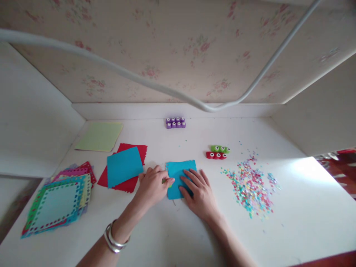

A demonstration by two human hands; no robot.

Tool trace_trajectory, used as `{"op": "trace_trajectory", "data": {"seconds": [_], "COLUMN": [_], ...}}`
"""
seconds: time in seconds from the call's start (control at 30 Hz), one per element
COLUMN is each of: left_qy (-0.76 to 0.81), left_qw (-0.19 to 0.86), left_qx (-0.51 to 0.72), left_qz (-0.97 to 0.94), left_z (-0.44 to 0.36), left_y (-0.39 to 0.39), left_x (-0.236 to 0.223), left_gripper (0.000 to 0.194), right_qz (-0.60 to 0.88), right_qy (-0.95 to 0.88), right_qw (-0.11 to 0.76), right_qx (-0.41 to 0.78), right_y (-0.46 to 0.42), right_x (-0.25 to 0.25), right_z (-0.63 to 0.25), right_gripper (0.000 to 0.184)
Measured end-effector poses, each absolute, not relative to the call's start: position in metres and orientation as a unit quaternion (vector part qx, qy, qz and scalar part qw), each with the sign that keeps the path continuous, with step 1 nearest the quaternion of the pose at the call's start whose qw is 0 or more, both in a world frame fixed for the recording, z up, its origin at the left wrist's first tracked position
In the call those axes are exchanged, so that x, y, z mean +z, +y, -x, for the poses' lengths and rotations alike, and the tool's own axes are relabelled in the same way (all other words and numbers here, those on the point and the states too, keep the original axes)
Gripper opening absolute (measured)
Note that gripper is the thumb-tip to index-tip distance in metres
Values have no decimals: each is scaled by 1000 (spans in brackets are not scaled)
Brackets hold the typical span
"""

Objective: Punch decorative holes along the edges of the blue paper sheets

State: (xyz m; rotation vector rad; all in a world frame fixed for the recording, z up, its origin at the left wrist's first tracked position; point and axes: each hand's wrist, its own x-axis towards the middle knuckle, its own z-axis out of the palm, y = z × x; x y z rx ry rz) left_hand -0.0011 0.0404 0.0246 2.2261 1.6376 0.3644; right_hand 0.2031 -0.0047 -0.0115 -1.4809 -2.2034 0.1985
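A square of blue paper (175, 169) with scalloped edges lies on the white table in front of me. My left hand (155, 184) is closed around a small green paper punch (164, 181) at the paper's left edge. The fingers hide most of the punch. Spread flat on the right part of the same sheet, my right hand (198, 189) presses it with its fingertips. Left of my left hand, another blue sheet (124, 167) rests on red sheets (128, 186) with scalloped edges.
Purple punches (175, 123) stand at the back; green punches (220, 149) and red punches (216, 155) are right of centre. Coloured confetti (253, 187) is scattered at right. Punched, bordered sheets (57, 203) and pale green paper (99, 136) lie at left. A white cable (155, 86) hangs across the front.
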Motion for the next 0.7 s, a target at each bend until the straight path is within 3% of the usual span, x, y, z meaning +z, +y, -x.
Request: {"op": "trace_trajectory", "data": {"seconds": [0.27,0.5,0.7], "left_qy": [585,537,489], "left_qw": [101,121,184], "left_qx": [185,209,268], "left_qz": [-783,-808,-809], "left_z": [43,59,46], "left_y": [27,1,-16], "left_x": [18,3,10], "left_gripper": [27,30,36], "right_qz": [538,535,473], "right_qy": [-805,-791,-793], "right_qw": [240,287,300], "right_qx": [74,78,240], "right_y": [-5,-7,-24], "right_x": [-12,-5,30], "right_z": [-205,-201,-173], "right_gripper": [32,28,38]}}
